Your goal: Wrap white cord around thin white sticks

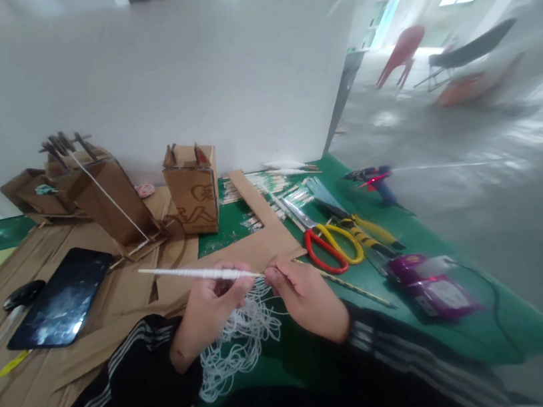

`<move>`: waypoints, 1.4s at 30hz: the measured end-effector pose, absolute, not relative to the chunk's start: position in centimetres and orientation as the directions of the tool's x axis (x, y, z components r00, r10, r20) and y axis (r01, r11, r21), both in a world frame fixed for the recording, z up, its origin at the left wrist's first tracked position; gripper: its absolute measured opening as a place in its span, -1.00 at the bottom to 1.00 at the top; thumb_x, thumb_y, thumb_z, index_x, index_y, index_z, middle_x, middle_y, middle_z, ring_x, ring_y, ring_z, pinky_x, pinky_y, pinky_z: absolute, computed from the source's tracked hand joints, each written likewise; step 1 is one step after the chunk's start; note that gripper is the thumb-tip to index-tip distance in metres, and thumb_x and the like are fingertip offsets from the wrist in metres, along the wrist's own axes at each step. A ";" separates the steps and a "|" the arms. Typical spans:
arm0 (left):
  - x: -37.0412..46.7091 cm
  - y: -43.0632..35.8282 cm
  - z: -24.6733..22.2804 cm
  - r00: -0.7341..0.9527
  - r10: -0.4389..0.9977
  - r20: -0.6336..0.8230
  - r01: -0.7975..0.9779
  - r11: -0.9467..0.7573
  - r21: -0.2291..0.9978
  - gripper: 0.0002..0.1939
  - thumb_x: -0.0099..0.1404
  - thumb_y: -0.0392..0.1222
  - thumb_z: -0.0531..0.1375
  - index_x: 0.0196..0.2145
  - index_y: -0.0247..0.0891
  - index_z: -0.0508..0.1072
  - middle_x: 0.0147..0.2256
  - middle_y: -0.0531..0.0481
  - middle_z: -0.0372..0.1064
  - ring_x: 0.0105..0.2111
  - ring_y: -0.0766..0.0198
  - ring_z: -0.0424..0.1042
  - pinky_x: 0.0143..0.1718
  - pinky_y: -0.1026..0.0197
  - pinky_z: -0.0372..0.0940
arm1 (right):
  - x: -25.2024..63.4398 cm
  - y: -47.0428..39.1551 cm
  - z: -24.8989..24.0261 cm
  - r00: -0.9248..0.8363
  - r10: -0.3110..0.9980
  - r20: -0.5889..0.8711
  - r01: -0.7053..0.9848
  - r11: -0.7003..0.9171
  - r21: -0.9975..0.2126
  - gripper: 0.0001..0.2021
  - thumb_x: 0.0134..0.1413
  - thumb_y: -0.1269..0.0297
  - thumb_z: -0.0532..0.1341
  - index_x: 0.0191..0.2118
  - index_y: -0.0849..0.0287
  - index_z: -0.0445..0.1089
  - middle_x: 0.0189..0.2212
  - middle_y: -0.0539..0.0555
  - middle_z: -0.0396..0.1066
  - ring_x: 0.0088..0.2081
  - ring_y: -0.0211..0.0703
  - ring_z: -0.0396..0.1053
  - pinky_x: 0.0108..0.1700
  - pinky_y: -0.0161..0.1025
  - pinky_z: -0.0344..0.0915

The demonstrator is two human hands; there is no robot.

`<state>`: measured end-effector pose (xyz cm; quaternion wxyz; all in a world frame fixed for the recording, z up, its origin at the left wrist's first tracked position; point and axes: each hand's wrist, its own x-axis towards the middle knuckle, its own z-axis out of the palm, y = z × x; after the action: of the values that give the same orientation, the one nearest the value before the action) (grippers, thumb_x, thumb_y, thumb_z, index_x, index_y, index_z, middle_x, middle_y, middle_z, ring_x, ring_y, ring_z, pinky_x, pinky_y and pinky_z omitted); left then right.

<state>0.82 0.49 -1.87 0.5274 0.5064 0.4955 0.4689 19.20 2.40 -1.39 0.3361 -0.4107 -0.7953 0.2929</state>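
Nearest me, black striped sleeves reach in from both lower sides, wrists angled inward so the hands almost meet over the green tabletop [471,330]. A loose heap of white cord [241,349] lies just below and between them. The left hand [215,306], palm turned up, has its thumb and fingers closed round a thin stick wrapped in white cord [195,272]; its tip points out past that hand's far side. The right hand [309,296], back upward, pinches the bare end between thumb and fingertips. Left of the left hand, a black tablet [62,297] rests on flattened cardboard [130,314]. Right of the right hand come a purple packet [434,285], then red-and-yellow scissors [326,250] and yellow-and-black pliers [376,232]; beyond the packet, a strip of green runs free to the table's slanting right edge. Ahead of the hands stand a marked cardboard box [193,191] and, to its left, a taller cardboard model [109,199], both near the white partition [157,78] closing off the back. Past the right edge, pale floor opens toward a reddish chair [402,54].
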 end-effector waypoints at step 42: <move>0.7 0.6 -1.8 0.054 0.998 -0.023 -0.004 0.023 1.000 -0.75 0.19 -0.10 0.26 -0.22 -0.30 0.43 -0.62 0.16 0.27 -0.63 0.44 0.26 -0.61 0.41 0.18 | 19.2 2.4 -1.2 -0.432 0.851 0.298 0.447 0.489 -0.749 -0.85 0.30 0.26 0.01 -0.28 0.16 0.23 -0.46 0.01 0.33 -0.45 -0.22 0.28 -0.39 -0.28 0.18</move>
<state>0.67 0.64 -1.78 0.5203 0.5064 0.4908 0.4816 19.22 2.44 -1.21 0.3410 -0.4093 -0.7926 0.2966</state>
